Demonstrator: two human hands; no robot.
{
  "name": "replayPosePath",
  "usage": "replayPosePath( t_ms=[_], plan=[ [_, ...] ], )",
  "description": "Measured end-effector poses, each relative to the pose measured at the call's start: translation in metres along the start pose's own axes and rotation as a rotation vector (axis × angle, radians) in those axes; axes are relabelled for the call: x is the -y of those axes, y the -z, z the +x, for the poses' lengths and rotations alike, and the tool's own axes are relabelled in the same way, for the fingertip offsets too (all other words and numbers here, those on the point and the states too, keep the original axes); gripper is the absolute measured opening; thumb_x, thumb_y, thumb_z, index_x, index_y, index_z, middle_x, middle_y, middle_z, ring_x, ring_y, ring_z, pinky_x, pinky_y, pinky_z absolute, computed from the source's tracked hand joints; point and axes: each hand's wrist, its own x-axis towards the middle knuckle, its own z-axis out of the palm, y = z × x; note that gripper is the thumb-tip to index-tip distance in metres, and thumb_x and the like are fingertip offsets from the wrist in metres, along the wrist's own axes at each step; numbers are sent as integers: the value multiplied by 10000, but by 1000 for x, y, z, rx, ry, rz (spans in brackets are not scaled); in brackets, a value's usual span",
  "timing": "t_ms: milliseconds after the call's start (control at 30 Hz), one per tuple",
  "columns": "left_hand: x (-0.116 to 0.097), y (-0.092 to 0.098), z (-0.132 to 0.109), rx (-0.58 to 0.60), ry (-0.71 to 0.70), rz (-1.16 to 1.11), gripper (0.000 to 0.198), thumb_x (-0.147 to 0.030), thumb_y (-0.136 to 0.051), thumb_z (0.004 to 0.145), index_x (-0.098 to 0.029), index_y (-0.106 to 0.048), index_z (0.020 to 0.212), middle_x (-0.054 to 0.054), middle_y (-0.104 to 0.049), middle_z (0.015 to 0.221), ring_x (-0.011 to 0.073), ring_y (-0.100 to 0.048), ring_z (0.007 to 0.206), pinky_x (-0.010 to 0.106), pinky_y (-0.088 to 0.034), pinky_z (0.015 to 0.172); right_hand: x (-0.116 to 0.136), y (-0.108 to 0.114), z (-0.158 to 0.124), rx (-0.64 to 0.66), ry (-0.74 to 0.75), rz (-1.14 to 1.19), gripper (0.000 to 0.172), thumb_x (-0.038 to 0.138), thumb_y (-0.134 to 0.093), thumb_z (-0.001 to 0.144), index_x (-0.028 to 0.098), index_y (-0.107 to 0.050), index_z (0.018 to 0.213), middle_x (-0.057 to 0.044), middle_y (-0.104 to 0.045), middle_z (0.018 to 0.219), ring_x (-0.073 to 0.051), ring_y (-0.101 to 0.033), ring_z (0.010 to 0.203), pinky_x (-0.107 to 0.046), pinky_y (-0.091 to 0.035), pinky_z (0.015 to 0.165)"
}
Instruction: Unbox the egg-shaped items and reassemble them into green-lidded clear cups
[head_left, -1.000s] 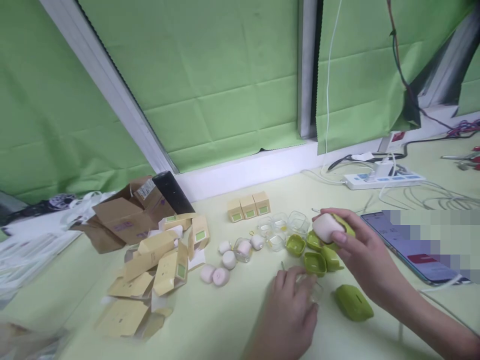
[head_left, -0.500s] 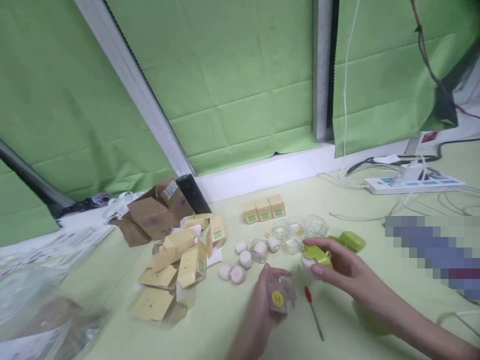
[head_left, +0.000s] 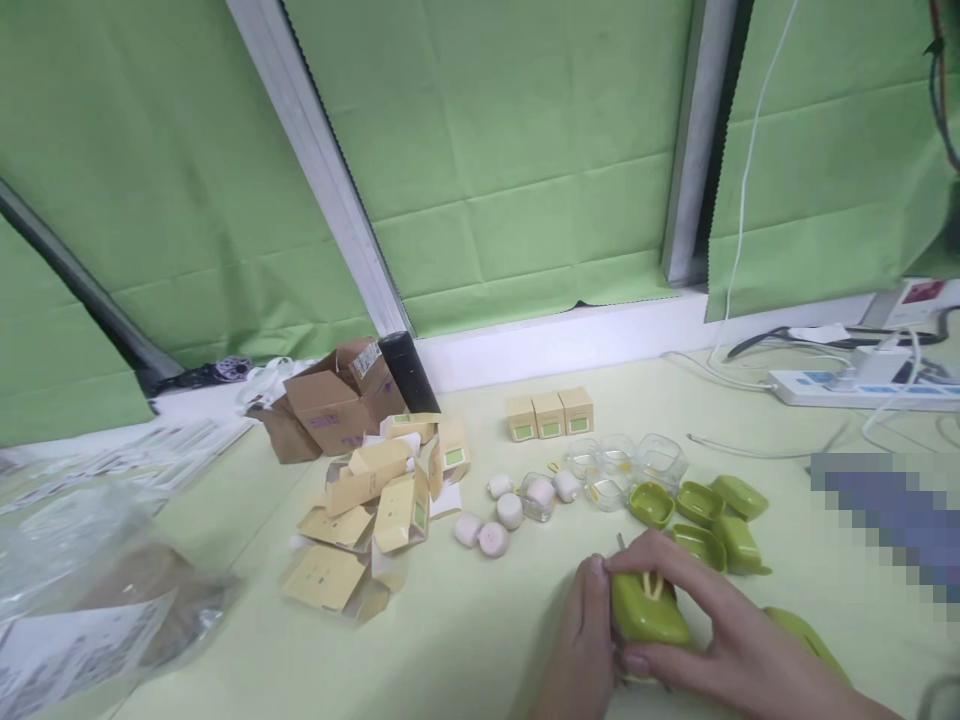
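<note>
My right hand (head_left: 705, 620) grips a glossy green plastic cover (head_left: 649, 610) with a yellow loop on top. My left hand (head_left: 585, 640) is closed against the cover's left side. The clear plastic case it held is now mostly hidden beneath the cover and fingers. Beyond my hands, several green plastic shells (head_left: 699, 502) lie at the right, and another green piece (head_left: 806, 640) is partly behind my right forearm. Several small whitish rounded pieces (head_left: 510, 511) sit left of my hands. Clear plastic cases (head_left: 660, 460) stand behind.
Three small yellow boxes (head_left: 550, 415) stand in a row at the back. Opened yellow cartons (head_left: 367, 475) are heaped at the left beside a brown cardboard box (head_left: 341, 405). Plastic bags (head_left: 75, 540) lie far left. A power strip (head_left: 810, 388) with cables is at the right.
My hands have come together, the right moving down and left to the left hand's case. The view has shifted right, showing more green shells. The red-handled tool is now mostly hidden.
</note>
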Motion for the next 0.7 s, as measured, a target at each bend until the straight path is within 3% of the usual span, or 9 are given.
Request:
replayPosePath(
  t_ms=[133, 333, 533, 700],
  plan=[
    [10, 4, 0, -68, 41, 101, 651, -431, -600, 766, -188, -421, 1342, 71, -266, 1500, 245, -143, 1398, 371, -68, 1141, 6, -5, 0, 3, 87, -103, 374, 342, -676, 769, 288, -592, 1129, -46, -637, 1092, -243, -586, 1064, -346, -492, 910],
    [14, 3, 10, -131, 54, 6, 551, -518, -536, 787, -185, -521, 1226, 82, -442, 1390, 251, -183, 1379, 353, -51, 1134, -6, -18, -5, 10, 208, -283, 551, 349, -656, 792, 193, -504, 1298, -152, -604, 1210, -270, -578, 1121, -379, -499, 927],
    [-7, 0, 14, 79, -89, -283, 539, -636, -428, 805, -166, -565, 1031, 90, -577, 1152, 250, -419, 1219, 353, -243, 1052, 6, -17, 5, 25, 251, -373, 516, 357, -629, 810, 143, -518, 1267, -160, -629, 1192, -266, -603, 1091, -368, -513, 909],
    [-12, 4, 17, 220, -231, -410, 435, -429, -709, 684, -194, -482, 970, 17, -551, 918, 199, -557, 925, 310, -375, 831, 27, -12, 22, 43, 170, -262, 544, 283, -642, 772, 108, -479, 1261, -148, -615, 1184, -243, -582, 1102, -337, -490, 930]
  ],
)
